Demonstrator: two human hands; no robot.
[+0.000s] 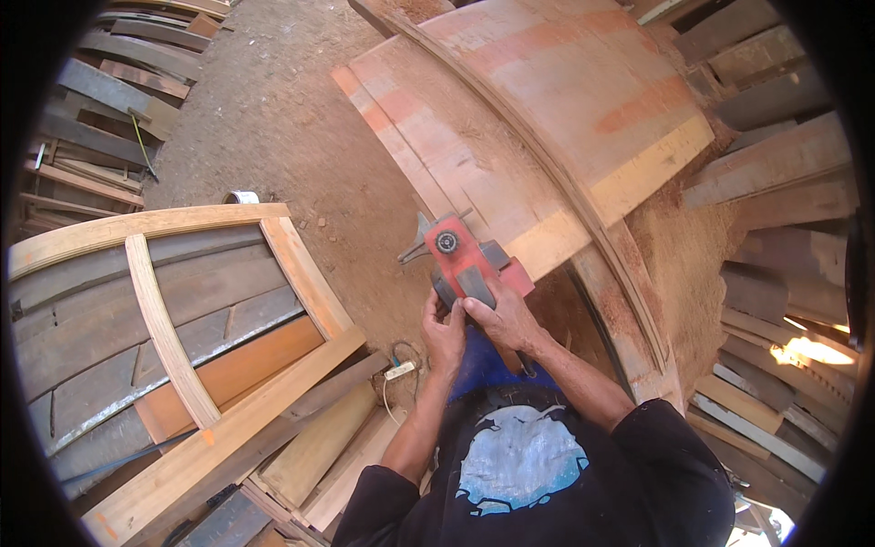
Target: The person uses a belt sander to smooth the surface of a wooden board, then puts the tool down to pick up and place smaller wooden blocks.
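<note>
I hold a red electric hand planer (461, 258) in front of my body, its round black knob facing up and a metal guide sticking out at its left. My left hand (444, 335) is closed around the planer's near left side. My right hand (505, 319) grips its near right side, with the thumb pressed against the dark grey part. Fingers under the tool are hidden. Just beyond the planer lies a wide wooden workbench (465, 146), whose near corner the tool overlaps in view; I cannot tell whether they touch.
At left a wooden frame (173, 333) with a middle bar rests over stacked planks. A white power strip (398, 370) with a cord lies by my left forearm. A long wooden rail (538, 150) crosses the bench. Stacked boards (784, 173) line the right; sawdust (697, 292) covers the ground.
</note>
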